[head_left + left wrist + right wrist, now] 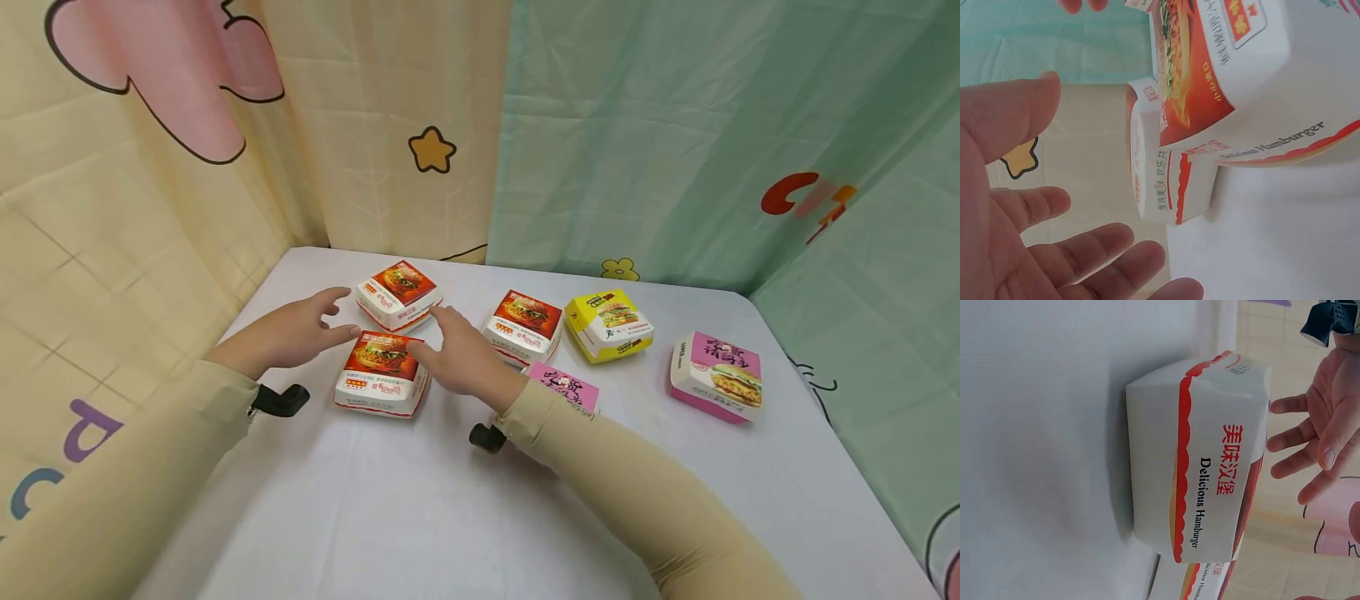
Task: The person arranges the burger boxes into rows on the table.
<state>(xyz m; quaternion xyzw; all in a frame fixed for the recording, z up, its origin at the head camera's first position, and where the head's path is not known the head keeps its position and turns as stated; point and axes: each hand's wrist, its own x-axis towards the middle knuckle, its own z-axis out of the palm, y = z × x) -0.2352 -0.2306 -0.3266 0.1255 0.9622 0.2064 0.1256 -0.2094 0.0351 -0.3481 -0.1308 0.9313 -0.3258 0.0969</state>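
Observation:
A red and white burger box (pixel 381 373) lies on the table between both hands. To its left, my left hand (pixel 309 332) hovers with thumb and fingers spread; the left wrist view shows that palm (pixel 997 250) apart from the box's side (pixel 1260 125). My right hand (pixel 467 357) is at the right of the box, its thumb overlapping the top right corner in the head view and its fingers extended. Just behind stands a second red and white burger box (pixel 399 295), near the fingertips of both hands. Neither hand grips anything.
A third red and white burger box (pixel 522 327) and a yellow one (pixel 609 326) stand to the right. One pink burger box (pixel 564 385) is partly hidden by the right forearm; another pink box (pixel 716 377) lies farther right. Patterned curtains (pixel 390 100) border the white table (pixel 405 517).

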